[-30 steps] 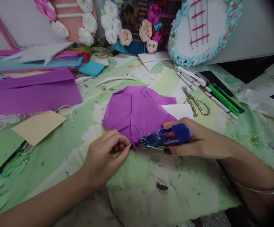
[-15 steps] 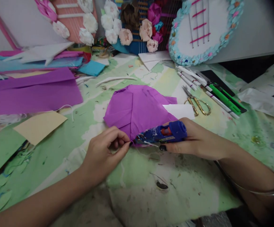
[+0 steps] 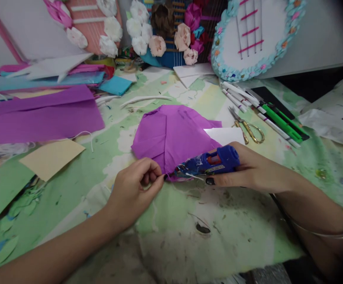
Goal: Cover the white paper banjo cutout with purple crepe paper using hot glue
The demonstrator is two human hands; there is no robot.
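A folded piece of purple crepe paper (image 3: pixel 171 134) lies in the middle of the green, glue-stained table cover (image 3: pixel 171 221). My left hand (image 3: pixel 134 191) pinches its near edge between thumb and fingers. My right hand (image 3: pixel 248 171) grips a blue hot glue gun (image 3: pixel 209 163) lying sideways, its nozzle pointing left at the pinched edge, right by my left fingertips. A white card (image 3: pixel 226 135) sticks out from under the purple paper, just beyond my right hand.
Gold-handled scissors (image 3: pixel 246 128) and several pens and green markers (image 3: pixel 266 114) lie at the right. A large purple sheet (image 3: pixel 41 114) and a beige card (image 3: pixel 51 157) sit at the left. Paper-flower decorations (image 3: pixel 159 35) and a heart-shaped board (image 3: pixel 254 35) stand along the back.
The glue gun and my right hand have shifted slightly up and to the right. My left hand keeps its pinch on the paper edge.
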